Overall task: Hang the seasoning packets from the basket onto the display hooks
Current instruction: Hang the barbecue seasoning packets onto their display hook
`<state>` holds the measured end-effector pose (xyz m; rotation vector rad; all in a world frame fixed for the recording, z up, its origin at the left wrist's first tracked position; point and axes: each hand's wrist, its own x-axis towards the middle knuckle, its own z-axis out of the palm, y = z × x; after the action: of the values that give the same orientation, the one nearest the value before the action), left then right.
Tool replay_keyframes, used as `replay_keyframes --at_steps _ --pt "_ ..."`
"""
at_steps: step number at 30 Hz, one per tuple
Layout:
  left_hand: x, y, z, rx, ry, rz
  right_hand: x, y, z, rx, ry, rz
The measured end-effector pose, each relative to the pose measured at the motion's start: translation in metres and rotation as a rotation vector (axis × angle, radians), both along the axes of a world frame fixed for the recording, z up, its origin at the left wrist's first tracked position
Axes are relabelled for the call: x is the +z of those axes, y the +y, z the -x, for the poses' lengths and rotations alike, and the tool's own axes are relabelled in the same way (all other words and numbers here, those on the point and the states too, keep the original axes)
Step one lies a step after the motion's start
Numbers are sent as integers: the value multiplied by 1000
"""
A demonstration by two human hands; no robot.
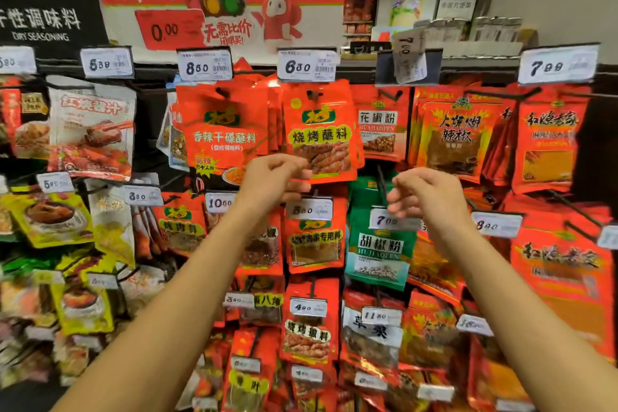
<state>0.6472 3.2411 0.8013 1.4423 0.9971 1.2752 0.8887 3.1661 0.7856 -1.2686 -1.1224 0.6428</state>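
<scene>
While both arms reach up to the seasoning display, the moment turns on one packet and the hand at its lower edge.

Packet: a red barbecue-dip seasoning packet (321, 134) hangs upright on its display hook (312, 94), long axis vertical, under the 6.80 price tag (306, 66).

Left hand: the left hand (272, 182) sits at the packet's lower left corner, fingers (294, 162) curled; they appear to pinch or touch the bottom edge, though the exact contact is hard to tell.

Right hand: the right hand (426, 196) hovers well to the right and lower, in front of the green pepper packets (379, 244), fingers loosely curled round nothing visible.

Relation: the packet lies straight above the left hand's fingers and up-left of the right hand; the left is plainly nearer.

Basket: not in view.

Judgement: this packet looks already hung, so the likely next need is to let go and fetch another.

Risk: a tug on the bottom corner could swing the packet off its hook.
</scene>
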Motion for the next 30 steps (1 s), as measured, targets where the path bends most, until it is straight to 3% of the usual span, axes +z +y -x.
replay_keyframes --at_steps 7,19,27,30 --pt "-99 -68 -13 -55 -73 345 -100 -59 -24 89 203 241" --pt "-344 -159 -19 46 118 989 -335 -145 -43 -9 297 892" --pt "-539 -206 -6 88 260 1357 -554 -214 -5 -184 394 1248" --pt "-625 -219 1 71 304 1484 -648 -231 13 -158 430 1408"
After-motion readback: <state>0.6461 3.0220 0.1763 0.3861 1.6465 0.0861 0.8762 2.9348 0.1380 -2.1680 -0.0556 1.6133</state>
